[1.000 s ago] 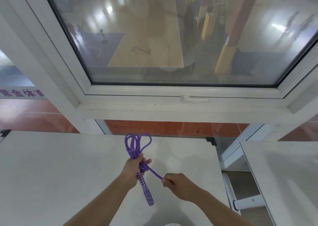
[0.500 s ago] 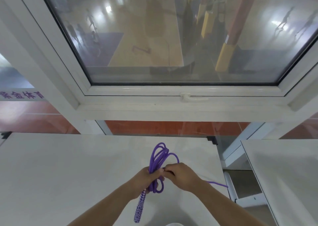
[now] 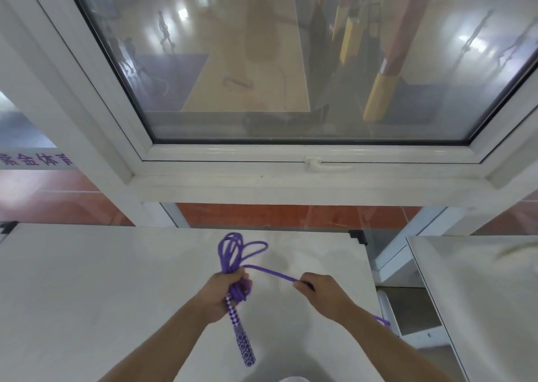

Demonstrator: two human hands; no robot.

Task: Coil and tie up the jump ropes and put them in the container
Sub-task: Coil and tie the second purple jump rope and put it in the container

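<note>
Fingers (image 3: pixel 238 276) grip one jump rope (image 3: pixel 233 253) coil — right hand (image 3: pixel 323 294) pinches strand.

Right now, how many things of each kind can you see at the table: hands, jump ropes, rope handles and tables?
hands: 2 (left hand, right hand)
purple jump rope: 1
patterned handle: 1
white tables: 2 (near table, side table)
Total: 6

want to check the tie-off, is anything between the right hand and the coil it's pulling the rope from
Nothing visible. The purple strand runs free above the white table from the coil gripped by the left hand to the right hand pinching it.
</note>
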